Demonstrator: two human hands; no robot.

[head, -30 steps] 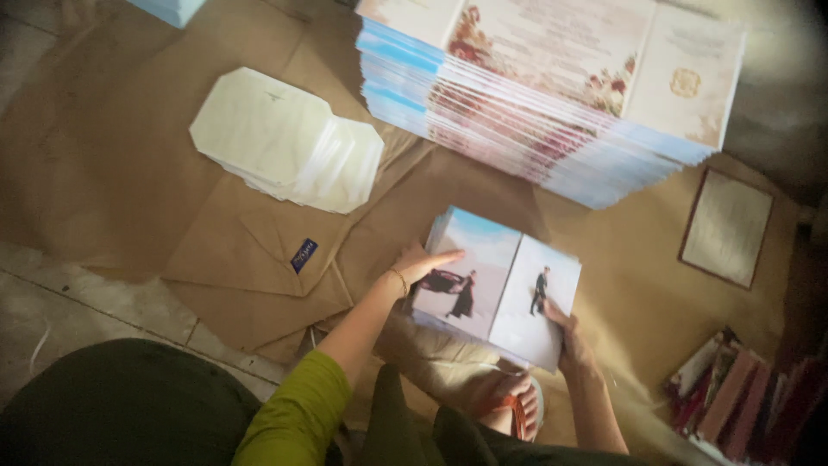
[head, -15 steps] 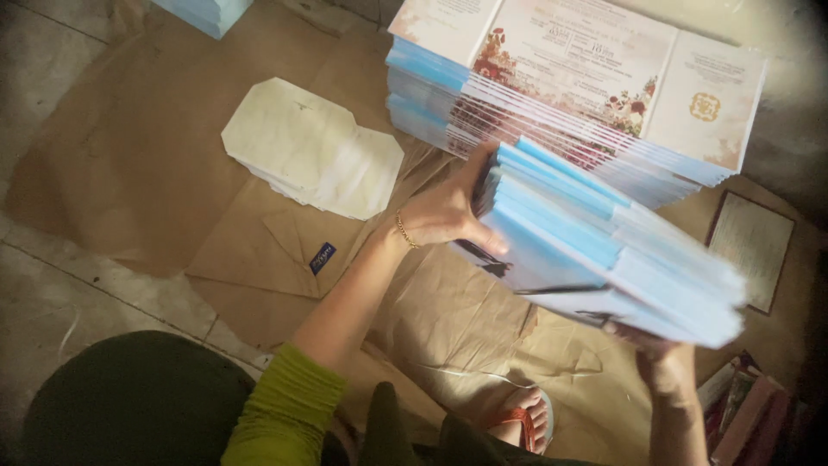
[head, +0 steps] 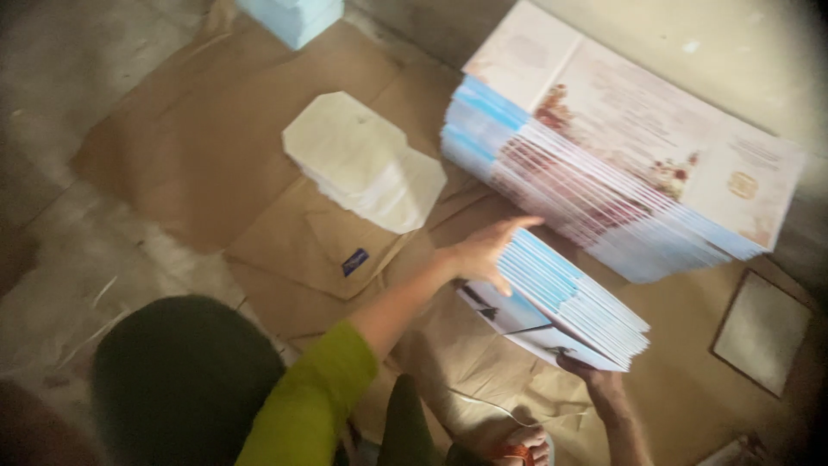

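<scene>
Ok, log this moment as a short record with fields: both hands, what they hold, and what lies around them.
left hand: left hand lies flat on top of the bundle of printed cards, fingers spread
right hand: right hand supports the bundle from beneath, mostly hidden
bundle: tilted, blue edges fanned, lifted off the brown paper
nearby: tall card stack behind the bundle; pile of white sheets to its left; framed card to the right
</scene>
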